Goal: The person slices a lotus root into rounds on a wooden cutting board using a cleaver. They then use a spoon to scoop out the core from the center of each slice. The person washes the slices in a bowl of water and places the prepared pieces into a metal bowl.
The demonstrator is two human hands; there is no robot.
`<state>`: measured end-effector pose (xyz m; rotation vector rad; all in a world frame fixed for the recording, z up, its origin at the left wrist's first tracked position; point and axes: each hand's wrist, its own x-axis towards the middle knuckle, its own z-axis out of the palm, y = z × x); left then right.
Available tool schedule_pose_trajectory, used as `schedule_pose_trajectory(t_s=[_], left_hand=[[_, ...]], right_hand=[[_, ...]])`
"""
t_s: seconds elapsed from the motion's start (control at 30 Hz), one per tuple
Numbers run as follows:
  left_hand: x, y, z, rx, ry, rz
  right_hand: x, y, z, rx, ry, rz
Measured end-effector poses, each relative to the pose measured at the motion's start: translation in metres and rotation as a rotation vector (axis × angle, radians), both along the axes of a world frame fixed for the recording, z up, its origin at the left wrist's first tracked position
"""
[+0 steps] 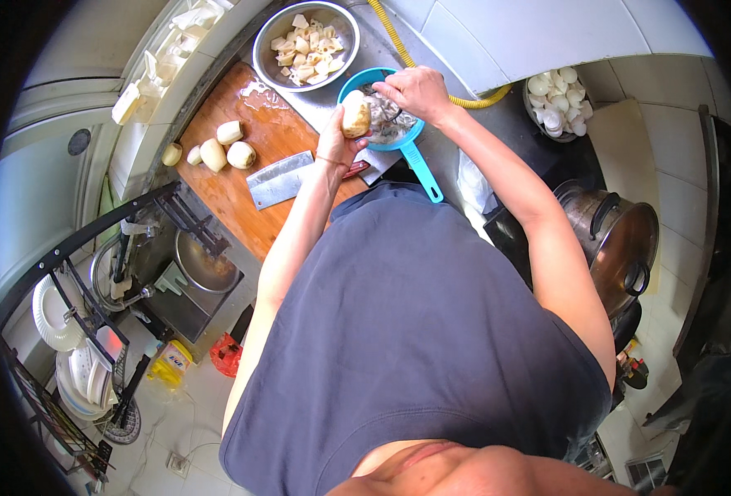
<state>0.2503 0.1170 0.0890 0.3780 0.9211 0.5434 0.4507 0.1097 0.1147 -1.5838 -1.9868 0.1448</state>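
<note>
My left hand (338, 142) grips a lotus root segment (356, 115), pale with brown patches, at the near left rim of a blue plastic strainer (416, 161). Over that strainer my right hand (420, 93) is curled around a small dark tool (396, 116), perhaps a peeler, mostly hidden by the fingers. Wet greyish scraps (387, 131) fill the strainer. Left of my left forearm, a cleaver (280, 180) with a reddish handle lies on the wooden cutting board (278, 127). Several lotus root segments (214, 155) rest towards the board's left side.
Chopped lotus root fills a steel bowl (260, 59) behind the board. A yellow hose (393, 28) runs along the wall. White rounded pieces (557, 102) sit in a bowl at right, near a large lidded pot (616, 248). The sink (201, 316) and dish rack (61, 266) are at left.
</note>
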Motion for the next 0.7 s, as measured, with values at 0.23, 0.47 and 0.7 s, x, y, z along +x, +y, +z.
schedule_pose_trajectory(t_s=[0.23, 0.47, 0.7], left_hand=[[0.022, 0.003, 0.009, 0.064, 0.024, -0.043], [0.024, 0.001, 0.017, 0.096, 0.089, -0.011], [0.005, 0.004, -0.009, 0.068, 0.038, 0.028]], right_hand=[[-0.025, 0.0, 0.022, 0.131, -0.037, 0.13], [-0.021, 0.003, 0.017, 0.097, -0.075, 0.149], [-0.032, 0.008, 0.001, 0.054, -0.06, 0.193]])
